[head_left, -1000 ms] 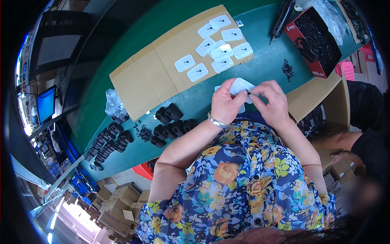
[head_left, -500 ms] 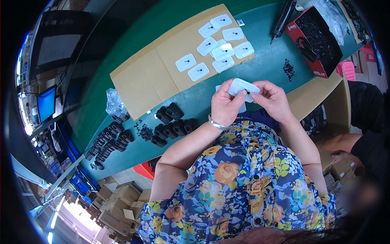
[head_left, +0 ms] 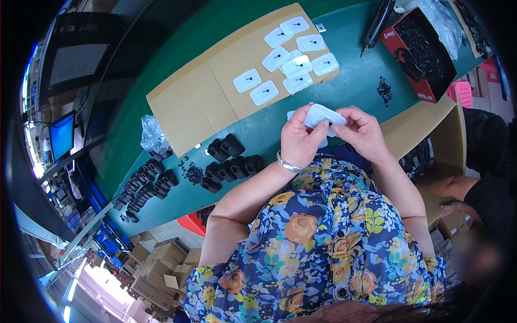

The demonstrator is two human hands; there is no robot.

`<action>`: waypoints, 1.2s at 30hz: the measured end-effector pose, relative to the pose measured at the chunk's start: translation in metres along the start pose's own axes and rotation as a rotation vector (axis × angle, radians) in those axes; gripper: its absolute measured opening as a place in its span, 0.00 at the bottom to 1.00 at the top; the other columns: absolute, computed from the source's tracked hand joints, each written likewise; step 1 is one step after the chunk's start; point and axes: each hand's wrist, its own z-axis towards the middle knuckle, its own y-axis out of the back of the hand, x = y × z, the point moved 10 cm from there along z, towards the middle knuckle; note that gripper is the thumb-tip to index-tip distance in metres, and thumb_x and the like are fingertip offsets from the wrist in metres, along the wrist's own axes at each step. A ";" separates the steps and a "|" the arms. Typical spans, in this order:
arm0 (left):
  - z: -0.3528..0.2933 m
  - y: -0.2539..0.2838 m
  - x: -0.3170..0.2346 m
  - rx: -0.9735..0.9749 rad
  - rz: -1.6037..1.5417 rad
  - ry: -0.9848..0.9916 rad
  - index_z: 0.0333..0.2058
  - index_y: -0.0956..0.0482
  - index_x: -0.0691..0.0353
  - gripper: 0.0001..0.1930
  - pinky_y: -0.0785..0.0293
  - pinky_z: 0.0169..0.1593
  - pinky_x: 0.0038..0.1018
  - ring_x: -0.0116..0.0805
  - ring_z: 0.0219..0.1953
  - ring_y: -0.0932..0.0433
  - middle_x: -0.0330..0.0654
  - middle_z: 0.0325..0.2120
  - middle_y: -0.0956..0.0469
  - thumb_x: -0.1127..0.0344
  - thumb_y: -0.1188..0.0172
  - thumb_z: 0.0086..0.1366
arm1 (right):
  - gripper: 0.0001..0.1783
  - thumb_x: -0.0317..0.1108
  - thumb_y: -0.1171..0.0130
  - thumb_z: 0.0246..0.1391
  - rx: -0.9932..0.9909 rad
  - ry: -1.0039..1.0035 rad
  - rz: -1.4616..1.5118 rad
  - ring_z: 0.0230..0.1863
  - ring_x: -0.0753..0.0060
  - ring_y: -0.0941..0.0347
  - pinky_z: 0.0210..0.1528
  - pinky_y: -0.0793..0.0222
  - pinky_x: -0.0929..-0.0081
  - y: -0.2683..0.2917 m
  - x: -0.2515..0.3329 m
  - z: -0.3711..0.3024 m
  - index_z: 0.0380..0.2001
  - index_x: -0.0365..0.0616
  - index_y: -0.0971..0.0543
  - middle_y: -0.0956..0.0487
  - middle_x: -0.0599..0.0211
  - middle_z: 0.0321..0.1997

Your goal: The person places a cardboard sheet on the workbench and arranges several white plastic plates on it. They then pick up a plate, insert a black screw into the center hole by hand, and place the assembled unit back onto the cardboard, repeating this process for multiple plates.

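Observation:
Both hands hold a white rounded rectangular plastic plate (head_left: pixel 321 114) close to my body, over the table's near edge. My left hand (head_left: pixel 299 144) grips its left side, with the thumb bent onto the face. My right hand (head_left: pixel 364 134) pinches the right end, its thumb close to a small black part (head_left: pixel 330 124) at the plate's middle. The thumbs partly cover that part. Below the hands, more white plate edge (head_left: pixel 323 143) shows, mostly hidden. Several similar white plates (head_left: pixel 264 93), each with a small black piece in the middle, lie on a flat cardboard sheet (head_left: pixel 188 110).
A black pen-shaped power screwdriver (head_left: pixel 377 27) and a red box (head_left: pixel 407 70) of small black parts are at the far right, near a loose pile (head_left: pixel 384 91). Black plastic housings (head_left: pixel 232 146) stand left. An open carton (head_left: pixel 458 137) and another person's hand (head_left: pixel 455 207) are at right.

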 end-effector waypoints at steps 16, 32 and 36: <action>0.008 0.015 0.015 -0.002 0.048 0.030 0.41 0.31 0.65 0.13 0.31 0.37 0.19 0.22 0.34 0.29 0.36 0.33 0.27 0.73 0.46 0.56 | 0.12 0.28 0.46 0.50 0.071 -0.011 -0.084 0.27 0.87 0.34 0.30 0.36 0.88 -0.004 -0.010 0.012 0.40 0.38 0.26 0.29 0.76 0.30; 0.106 0.190 0.012 -0.456 0.327 0.097 0.37 0.26 0.64 0.11 0.32 0.23 0.17 0.22 0.23 0.27 0.36 0.26 0.24 0.70 0.43 0.54 | 0.11 0.32 0.48 0.51 -0.272 -0.055 -0.346 0.28 0.85 0.32 0.29 0.35 0.86 0.107 -0.047 0.042 0.38 0.41 0.26 0.26 0.74 0.29; 0.117 0.216 0.007 -0.540 0.663 0.097 0.38 0.26 0.64 0.13 0.30 0.27 0.23 0.27 0.25 0.26 0.41 0.25 0.23 0.66 0.42 0.53 | 0.11 0.34 0.44 0.47 -0.664 0.086 -0.818 0.29 0.74 0.29 0.33 0.34 0.77 0.196 -0.029 0.026 0.34 0.42 0.24 0.25 0.66 0.27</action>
